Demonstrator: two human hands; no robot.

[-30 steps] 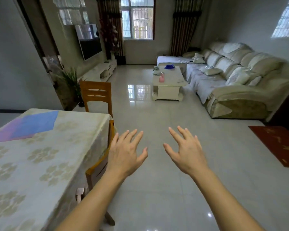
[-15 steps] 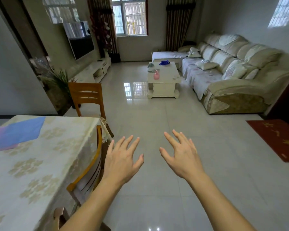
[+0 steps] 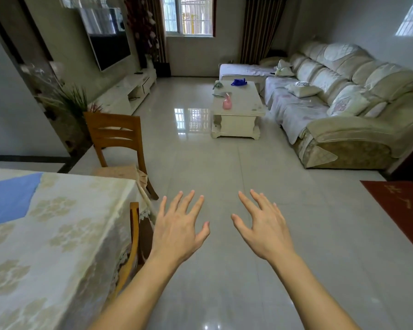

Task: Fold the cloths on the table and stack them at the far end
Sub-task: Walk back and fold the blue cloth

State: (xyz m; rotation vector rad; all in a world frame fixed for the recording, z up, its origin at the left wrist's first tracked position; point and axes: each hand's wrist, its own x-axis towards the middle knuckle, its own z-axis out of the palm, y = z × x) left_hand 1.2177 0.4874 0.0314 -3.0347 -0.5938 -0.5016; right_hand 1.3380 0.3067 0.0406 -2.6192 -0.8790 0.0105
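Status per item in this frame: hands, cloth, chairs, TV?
left hand: open, empty, over the floor
right hand: open, empty, over the floor
blue cloth: flat on the table, untouched
near chair: tucked against the table
far chair: upright
TV: off

I see one blue cloth (image 3: pixel 8 201) lying flat and spread on the table (image 3: pixel 65 234), well to the left of my left hand (image 3: pixel 177 231) and a little beyond it; its left part runs out of view; the table wears a cream flowered cover.
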